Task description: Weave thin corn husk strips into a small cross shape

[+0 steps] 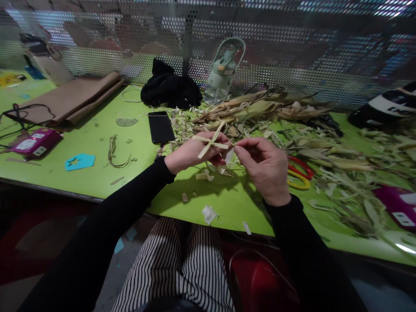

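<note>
My left hand point(195, 154) holds a small piece made of crossed pale husk strips point(212, 141) above the green table point(97, 173). My right hand point(263, 167) pinches the right end of a strip where it meets the left hand's fingers. Both hands hover just in front of a heap of dried corn husks point(260, 110). Small husk scraps point(205, 175) lie on the table under my hands.
A black phone point(160, 127), a dark cloth point(170, 89) and a green water bottle point(222, 73) sit behind. Red and yellow scissor handles point(300, 175) lie right of my right hand. Magenta boxes point(34, 143) point(396, 206), a blue cutout point(79, 161) and brown paper point(71, 97) surround; perforated screen behind.
</note>
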`<state>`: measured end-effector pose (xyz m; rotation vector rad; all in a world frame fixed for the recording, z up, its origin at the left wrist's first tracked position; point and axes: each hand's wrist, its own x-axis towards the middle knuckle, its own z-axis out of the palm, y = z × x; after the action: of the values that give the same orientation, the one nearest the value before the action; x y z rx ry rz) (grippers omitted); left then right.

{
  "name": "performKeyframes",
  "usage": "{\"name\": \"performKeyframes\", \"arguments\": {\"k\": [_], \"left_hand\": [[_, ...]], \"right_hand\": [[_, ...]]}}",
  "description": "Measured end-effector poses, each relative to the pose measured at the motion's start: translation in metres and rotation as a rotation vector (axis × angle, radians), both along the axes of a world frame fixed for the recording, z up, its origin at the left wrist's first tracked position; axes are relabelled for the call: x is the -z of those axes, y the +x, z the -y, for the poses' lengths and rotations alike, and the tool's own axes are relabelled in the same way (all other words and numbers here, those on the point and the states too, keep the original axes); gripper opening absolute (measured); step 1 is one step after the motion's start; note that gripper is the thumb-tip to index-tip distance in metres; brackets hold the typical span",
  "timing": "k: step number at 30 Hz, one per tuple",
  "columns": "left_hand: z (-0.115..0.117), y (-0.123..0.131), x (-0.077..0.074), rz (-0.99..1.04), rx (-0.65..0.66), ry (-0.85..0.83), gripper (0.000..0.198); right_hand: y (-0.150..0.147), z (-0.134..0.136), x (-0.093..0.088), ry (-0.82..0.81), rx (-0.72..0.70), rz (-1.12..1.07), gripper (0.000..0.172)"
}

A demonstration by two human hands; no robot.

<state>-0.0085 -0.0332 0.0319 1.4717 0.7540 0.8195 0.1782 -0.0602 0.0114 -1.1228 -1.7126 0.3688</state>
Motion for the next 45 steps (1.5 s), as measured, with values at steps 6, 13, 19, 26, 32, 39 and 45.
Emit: {"name": "performKeyframes", "arguments": {"k": [6, 13, 19, 26, 32, 39, 45], "left_hand": [[-0.004, -0.001, 0.004, 0.023, 0.050, 0.063, 0.027], [-0.003, -0.005, 0.003, 0.048, 0.065, -0.026, 0.027], [0.002, -0.006, -0.003, 0.044, 0.012, -0.067, 0.027], [-0.001, 0.000, 0.000, 0.066, -0.021, 0.027, 0.022], [0.000, 0.004, 0.003, 0.066, -0.031, 0.032, 0.022], [0.002, -0.003, -0.001, 0.089, 0.064, -0.043, 0.023], [0.004, -0.007, -0.004, 0.008, 0.068, -0.056, 0.024]], "right_hand": [[0.000, 0.001, -0.001, 0.069, -0.030, 0.082, 0.005], [0.003, 0.000, -0.003, 0.421, -0.063, 0.388, 0.013], [0.005, 0.000, 0.000, 0.423, -0.058, 0.400, 0.019], [0.001, -0.002, 0.005, 0.096, -0.035, 0.050, 0.012], [-0.001, 0.001, 0.006, 0.171, 0.042, 0.063, 0.007], [-0.001, 0.002, 0.001, 0.279, -0.025, 0.137, 0.008], [0.005, 0.001, -0.002, 0.450, -0.122, 0.339, 0.014]]}}
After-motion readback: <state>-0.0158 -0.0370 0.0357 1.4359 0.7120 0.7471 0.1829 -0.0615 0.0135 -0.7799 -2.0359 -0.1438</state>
